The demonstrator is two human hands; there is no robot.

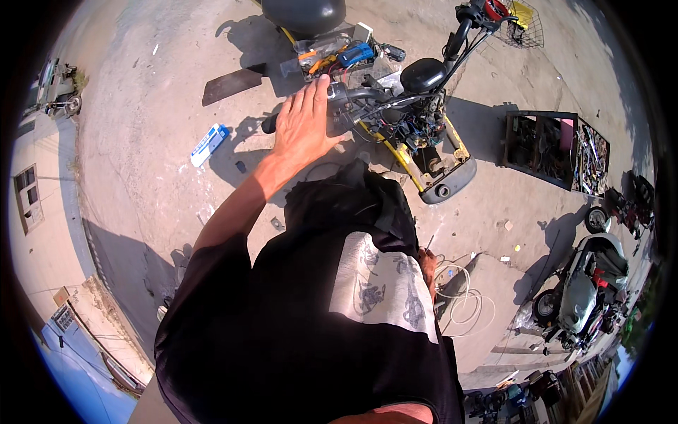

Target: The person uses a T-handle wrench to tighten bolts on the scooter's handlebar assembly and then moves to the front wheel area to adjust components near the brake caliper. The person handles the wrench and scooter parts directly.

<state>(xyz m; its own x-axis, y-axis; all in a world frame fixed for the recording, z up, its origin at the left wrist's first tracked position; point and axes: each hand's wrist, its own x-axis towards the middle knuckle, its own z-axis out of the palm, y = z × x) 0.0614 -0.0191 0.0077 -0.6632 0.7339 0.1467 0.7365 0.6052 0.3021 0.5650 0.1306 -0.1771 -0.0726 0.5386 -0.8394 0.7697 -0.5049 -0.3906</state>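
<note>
My left hand (305, 124) lies over the handlebar (339, 106) of a partly stripped scooter, near its left grip. Its fingers are stretched out and straight, with the thumb apart. Exposed wires (417, 116) tangle below the bar's black rounded housing (424, 75), beside the yellow frame (395, 152). Down by my right side, my right hand (428, 265) is partly hidden by my shirt. A thin rod-like tool (431, 242) sticks out from its closed fingers; its handle is hidden.
Beyond the handlebar are a tray of tools (311, 71) with a blue meter (355, 54) and a black seat (304, 14). A blue-and-white box (209, 145) lies left. Right are a metal parts box (540, 148), a coiled pale hose (466, 300) and a parked scooter (590, 283).
</note>
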